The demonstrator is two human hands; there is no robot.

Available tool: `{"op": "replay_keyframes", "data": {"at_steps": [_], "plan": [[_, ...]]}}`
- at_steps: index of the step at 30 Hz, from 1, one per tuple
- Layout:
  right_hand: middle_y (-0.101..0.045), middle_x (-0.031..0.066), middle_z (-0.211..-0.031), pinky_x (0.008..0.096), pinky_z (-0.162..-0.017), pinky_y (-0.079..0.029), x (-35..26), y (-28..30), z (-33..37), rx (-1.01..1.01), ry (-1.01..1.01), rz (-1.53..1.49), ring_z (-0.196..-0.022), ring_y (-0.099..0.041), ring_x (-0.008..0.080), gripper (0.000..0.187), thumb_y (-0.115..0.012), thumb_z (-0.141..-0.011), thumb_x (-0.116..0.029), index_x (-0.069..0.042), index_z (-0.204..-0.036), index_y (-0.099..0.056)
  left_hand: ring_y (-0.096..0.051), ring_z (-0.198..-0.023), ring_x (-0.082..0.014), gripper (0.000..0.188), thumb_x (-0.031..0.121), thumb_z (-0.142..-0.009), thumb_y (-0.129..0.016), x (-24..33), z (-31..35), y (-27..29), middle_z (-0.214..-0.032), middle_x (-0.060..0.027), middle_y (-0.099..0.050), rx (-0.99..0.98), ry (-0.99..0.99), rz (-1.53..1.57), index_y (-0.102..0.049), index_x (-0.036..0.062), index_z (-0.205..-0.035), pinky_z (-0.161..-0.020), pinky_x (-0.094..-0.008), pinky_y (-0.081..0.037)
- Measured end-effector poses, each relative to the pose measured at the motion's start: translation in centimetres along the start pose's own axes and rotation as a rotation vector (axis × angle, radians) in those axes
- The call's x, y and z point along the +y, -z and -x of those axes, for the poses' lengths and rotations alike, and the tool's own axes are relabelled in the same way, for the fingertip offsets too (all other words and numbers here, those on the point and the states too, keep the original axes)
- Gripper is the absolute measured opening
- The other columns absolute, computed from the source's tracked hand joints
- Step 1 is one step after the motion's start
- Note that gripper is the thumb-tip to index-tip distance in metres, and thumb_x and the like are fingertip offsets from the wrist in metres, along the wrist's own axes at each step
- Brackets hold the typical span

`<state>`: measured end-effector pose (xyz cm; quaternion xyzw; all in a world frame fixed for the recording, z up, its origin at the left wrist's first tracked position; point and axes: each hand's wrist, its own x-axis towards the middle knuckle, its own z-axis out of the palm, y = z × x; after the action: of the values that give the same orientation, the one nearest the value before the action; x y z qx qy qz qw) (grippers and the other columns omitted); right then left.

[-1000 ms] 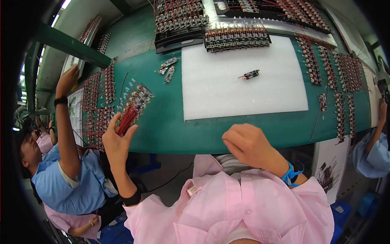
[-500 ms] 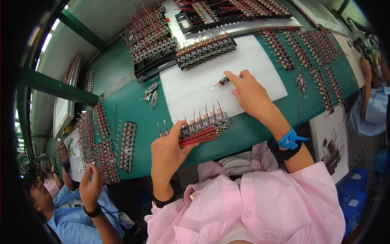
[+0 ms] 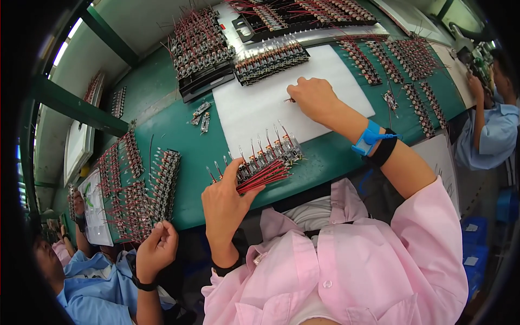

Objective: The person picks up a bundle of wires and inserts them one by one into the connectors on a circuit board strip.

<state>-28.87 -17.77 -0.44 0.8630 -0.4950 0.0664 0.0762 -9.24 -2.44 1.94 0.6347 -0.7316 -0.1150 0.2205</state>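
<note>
My left hand is wrapped round the left end of a strip of small circuit boards, which has clear upright tips and a bundle of red wires fanning out near the thumb. The strip lies along the near edge of a white foam sheet. Over the middle of that sheet, my right hand has its fingers closed on a small circuit board; just a dark bit with a reddish wire shows by the fingertips, the rest being hidden. A blue wrist strap circles my right wrist.
Another board strip lies at the sheet's far edge, beside a stacked black tray. Several loose boards lie left of the sheet. More board rows stand to the right. A co-worker's hand touches strips at the left.
My right hand has moved left and closed over the small board on the foam sheet. My left hand stays on its strip. The co-worker's hand at the left has come down to a strip.
</note>
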Motion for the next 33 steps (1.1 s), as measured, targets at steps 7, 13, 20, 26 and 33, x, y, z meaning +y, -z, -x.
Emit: {"op": "replay_keyframes", "data": {"at_steps": [7,13,20,26,33], "plan": [[-0.057,0.0186,-0.076,0.0422,-0.061,-0.046,5.2,2.5,-2.9,0.043,-0.315,-0.107,-0.068,-0.056,0.0342,0.017,-0.052,-0.063,-0.01,0.0,-0.076,-0.056,-0.052,-0.046,-0.0256,0.05,0.025,-0.057,-0.071,0.1,0.9,-0.1,-0.05,-0.0092,-0.05,0.045,0.034,-0.024,-0.049,0.0068,-0.098,-0.042,-0.0324,-0.037],[-0.056,0.0198,-0.063,0.0343,-0.045,-0.047,9.9,-0.3,-6.1,-0.002,-0.495,-0.252,-0.046,-0.056,0.0266,0.022,-0.049,-0.066,-0.009,0.01,-0.076,-0.052,-0.053,-0.05,-0.0271,0.047,0.026,-0.059,-0.07,1.2,-0.6,0.7,-0.053,-0.0103,-0.052,-0.015,0.08,-0.119,-0.049,0.0065,-0.096,-0.046,-0.0338,-0.039],[-0.056,0.0221,-0.065,0.0375,-0.043,-0.047,9.2,1.8,-4.3,0.013,-0.572,-0.465,-0.05,-0.057,0.0304,0.016,-0.046,-0.068,-0.006,0.008,-0.07,-0.054,-0.055,-0.06,-0.029,0.046,0.027,-0.059,-0.069,1.5,-6.0,-0.4,-0.06,-0.0107,-0.056,-0.018,-0.055,-0.211,-0.05,0.0054,-0.095,-0.052,-0.0373,-0.042],[-0.058,0.0099,-0.063,0.0236,-0.041,-0.041,2.7,8.0,4.2,0.426,-0.206,-0.68,-0.047,-0.057,0.0153,0.024,-0.047,-0.077,-0.017,0.004,-0.082,-0.057,-0.056,-0.058,-0.0291,0.043,0.03,-0.056,-0.07,0.5,-9.3,-3.9,-0.059,-0.0112,-0.056,0.091,-0.188,-0.172,-0.053,0.0018,-0.084,-0.05,-0.0368,-0.043],[-0.056,0.0151,-0.064,0.0318,-0.049,-0.042,-1.1,3.3,12.0,0.253,-0.066,-0.743,-0.053,-0.054,0.0277,0.012,-0.054,-0.073,-0.01,0.001,-0.077,-0.056,-0.055,-0.054,-0.029,0.05,0.045,-0.057,-0.066,4.3,-9.2,-5.2,-0.057,-0.0141,-0.056,0.069,0.072,-0.362,-0.055,-0.0014,-0.07,-0.047,-0.0354,-0.043]]}}
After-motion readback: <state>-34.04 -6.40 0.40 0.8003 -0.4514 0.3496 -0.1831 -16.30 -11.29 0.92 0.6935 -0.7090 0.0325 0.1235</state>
